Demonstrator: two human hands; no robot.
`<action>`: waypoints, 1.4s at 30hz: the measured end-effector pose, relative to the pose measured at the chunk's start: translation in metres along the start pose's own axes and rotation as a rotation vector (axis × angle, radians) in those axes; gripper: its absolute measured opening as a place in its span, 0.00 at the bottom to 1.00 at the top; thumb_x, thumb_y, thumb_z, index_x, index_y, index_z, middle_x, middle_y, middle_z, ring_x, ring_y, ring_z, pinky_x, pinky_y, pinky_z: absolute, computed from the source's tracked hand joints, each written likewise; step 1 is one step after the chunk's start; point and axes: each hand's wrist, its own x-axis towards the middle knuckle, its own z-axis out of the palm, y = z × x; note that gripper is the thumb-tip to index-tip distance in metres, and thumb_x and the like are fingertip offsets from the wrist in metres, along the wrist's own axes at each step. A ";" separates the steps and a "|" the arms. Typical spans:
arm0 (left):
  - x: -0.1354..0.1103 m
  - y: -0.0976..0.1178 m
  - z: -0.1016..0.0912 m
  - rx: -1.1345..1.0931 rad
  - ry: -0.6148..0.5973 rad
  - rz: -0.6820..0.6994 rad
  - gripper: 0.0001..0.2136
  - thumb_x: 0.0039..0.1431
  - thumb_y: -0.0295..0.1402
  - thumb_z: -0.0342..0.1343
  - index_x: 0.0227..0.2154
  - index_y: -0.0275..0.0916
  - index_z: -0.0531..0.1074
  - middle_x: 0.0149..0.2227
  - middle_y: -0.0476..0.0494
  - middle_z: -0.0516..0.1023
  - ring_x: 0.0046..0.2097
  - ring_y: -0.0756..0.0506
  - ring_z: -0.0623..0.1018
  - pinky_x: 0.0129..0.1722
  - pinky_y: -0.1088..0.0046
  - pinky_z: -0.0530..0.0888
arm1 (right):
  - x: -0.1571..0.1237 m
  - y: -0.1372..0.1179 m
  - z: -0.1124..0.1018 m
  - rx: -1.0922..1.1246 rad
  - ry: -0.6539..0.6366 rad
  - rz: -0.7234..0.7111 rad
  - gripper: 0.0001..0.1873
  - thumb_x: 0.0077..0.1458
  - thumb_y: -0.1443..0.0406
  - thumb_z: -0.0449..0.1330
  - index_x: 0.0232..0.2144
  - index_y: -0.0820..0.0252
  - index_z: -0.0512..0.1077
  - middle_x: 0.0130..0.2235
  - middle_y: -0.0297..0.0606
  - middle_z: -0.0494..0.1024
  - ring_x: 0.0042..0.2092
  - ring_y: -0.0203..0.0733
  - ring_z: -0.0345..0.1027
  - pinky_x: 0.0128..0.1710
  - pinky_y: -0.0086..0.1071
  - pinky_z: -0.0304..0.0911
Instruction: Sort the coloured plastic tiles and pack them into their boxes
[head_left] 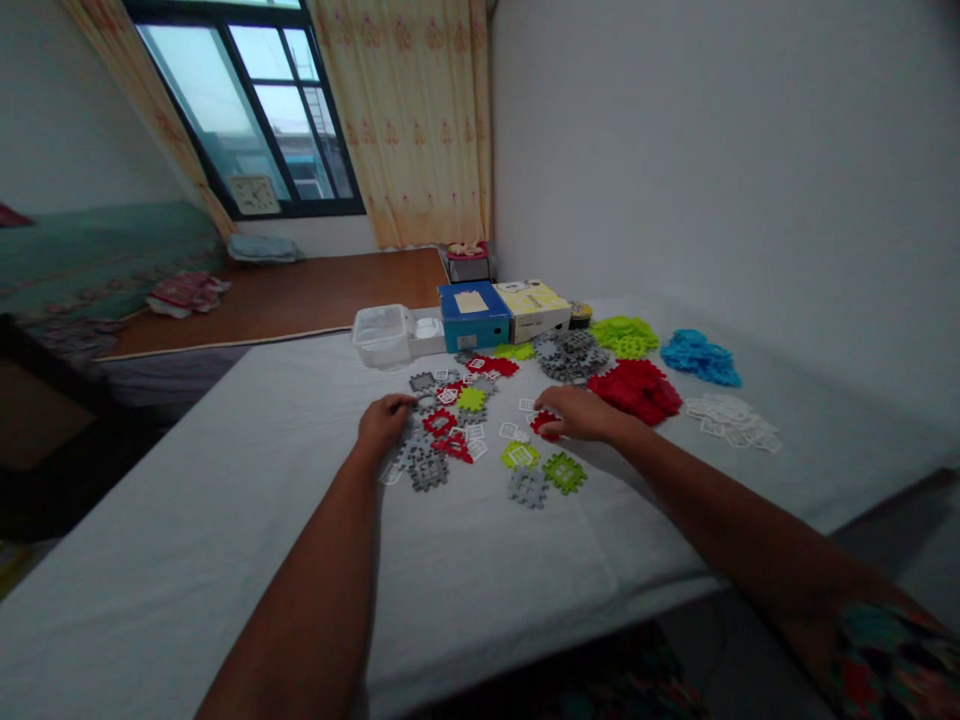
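Note:
At the left edge of a mixed spread of plastic interlocking pieces is my left hand (384, 423), its fingers curled together near a grey piece (422, 383); whatever they may hold is too small to make out. My right hand (576, 412) grips a red interlocking piece (545, 424) with thumb and fingers, low over the cloth. Just below it lie two lime green pieces (565, 473) and a light grey piece (528, 487). Between my hands are red pieces (439, 423), a lime piece (472, 399), dark grey pieces (429, 470) and white square frames (477, 449).
Sorted heaps line the back right: grey (571, 354), lime (625, 336), red (637, 390), blue (701, 357) and white (735, 421). A clear plastic box (381, 335), a blue box (472, 318) and a yellow box (531, 308) stand behind on the white cloth (480, 560).

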 end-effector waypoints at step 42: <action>-0.002 0.001 0.001 -0.012 -0.004 -0.015 0.18 0.54 0.30 0.49 0.44 0.43 0.80 0.43 0.49 0.83 0.43 0.45 0.79 0.41 0.74 0.72 | 0.029 -0.020 0.047 0.220 0.131 0.018 0.09 0.59 0.63 0.59 0.41 0.58 0.76 0.44 0.41 0.77 0.44 0.41 0.69 0.43 0.30 0.60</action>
